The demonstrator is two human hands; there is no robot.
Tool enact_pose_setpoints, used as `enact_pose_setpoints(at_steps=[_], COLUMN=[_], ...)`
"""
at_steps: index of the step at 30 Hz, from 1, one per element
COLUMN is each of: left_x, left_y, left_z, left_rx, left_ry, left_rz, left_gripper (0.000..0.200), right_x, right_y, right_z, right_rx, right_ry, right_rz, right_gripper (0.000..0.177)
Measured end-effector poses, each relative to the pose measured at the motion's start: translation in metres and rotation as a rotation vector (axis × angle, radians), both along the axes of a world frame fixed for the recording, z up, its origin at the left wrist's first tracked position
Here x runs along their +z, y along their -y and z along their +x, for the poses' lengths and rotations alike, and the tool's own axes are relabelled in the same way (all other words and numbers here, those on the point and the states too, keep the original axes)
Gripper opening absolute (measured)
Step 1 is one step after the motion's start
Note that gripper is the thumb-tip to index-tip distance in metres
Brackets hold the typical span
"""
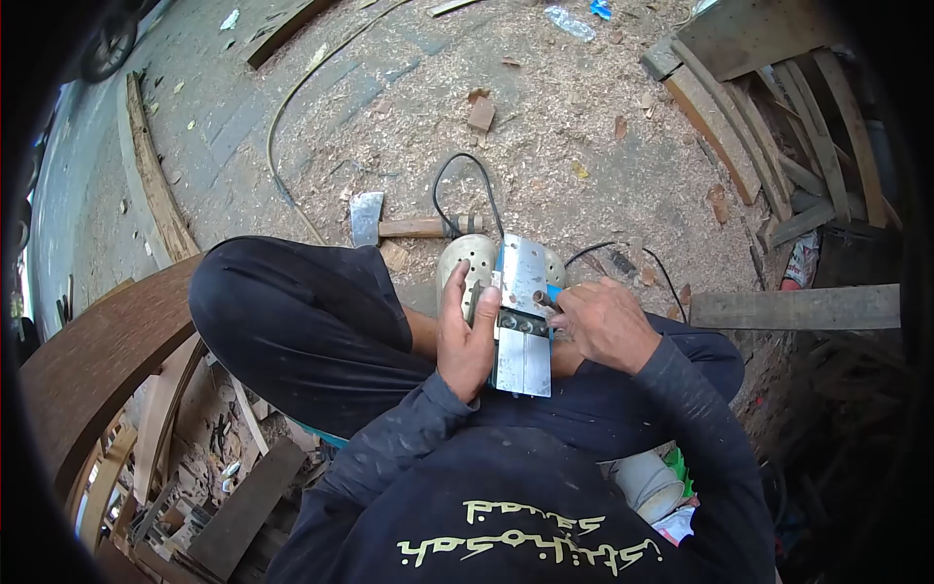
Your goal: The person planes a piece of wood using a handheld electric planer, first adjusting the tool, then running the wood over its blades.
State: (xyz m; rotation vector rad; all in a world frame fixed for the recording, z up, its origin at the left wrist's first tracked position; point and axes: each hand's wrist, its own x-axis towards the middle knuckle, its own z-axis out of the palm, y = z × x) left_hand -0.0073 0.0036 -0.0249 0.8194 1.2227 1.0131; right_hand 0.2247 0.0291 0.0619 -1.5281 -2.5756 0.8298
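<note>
Power planer [522, 304] lay sole-up over the lap [584, 419], left grip [467, 336] spread against its side, right grip [611, 321] clamped on a small tool [542, 299] near the cutter drum [514, 323]; steady support and a squarely held tool seemed to matter most. Beyond lay a hatchet [418, 228].

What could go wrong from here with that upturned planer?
The right hand holds a small tool right by the cutter slot; if it slips, the fingers could hit the blade edge.

The planer is balanced over the feet, the left hand against its side, so it might tip.

A black cord loops by the axe; it could snag. I can't see whether it's plugged in.
</note>
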Motion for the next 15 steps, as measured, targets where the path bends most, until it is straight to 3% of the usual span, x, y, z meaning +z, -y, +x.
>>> enact_pose_setpoints(at_steps=[1, 3, 4, 6, 8, 15], left_x=[-0.005, -0.017, -0.021, -0.026, -0.037, -0.029], left_y=[0.003, 0.008, 0.010, 0.010, 0.013, 0.012], left_z=[-0.003, -0.007, -0.005, -0.001, 0.003, 0.003], left_rx=[0.007, -0.012, -0.079, -0.080, -0.064, -0.067], left_ry=[-0.007, 0.092, -0.047, -0.090, -0.146, -0.197], left_rz=[-0.004, -0.302, -0.250, -0.209, -0.146, -0.145], left_gripper=[0.065, 0.060, 0.060, 0.058, 0.056, 0.055], right_x=[0.000, -0.001, 0.000, 0.004, 0.005, -0.022], right_y=[0.001, 0.001, -0.001, -0.007, -0.011, -0.021], right_z=[0.000, 0.001, 0.002, 0.003, -0.002, -0.015], right_rx=[0.006, 0.017, 0.014, 0.006, 0.025, 0.066], right_ry=[-0.017, -0.041, 0.033, 0.109, -0.071, -0.151], right_rz=[0.009, 0.014, 0.023, 0.038, 0.071, 0.053], right_gripper=[0.018, 0.018, 0.018, 0.017, 0.018, 0.021])
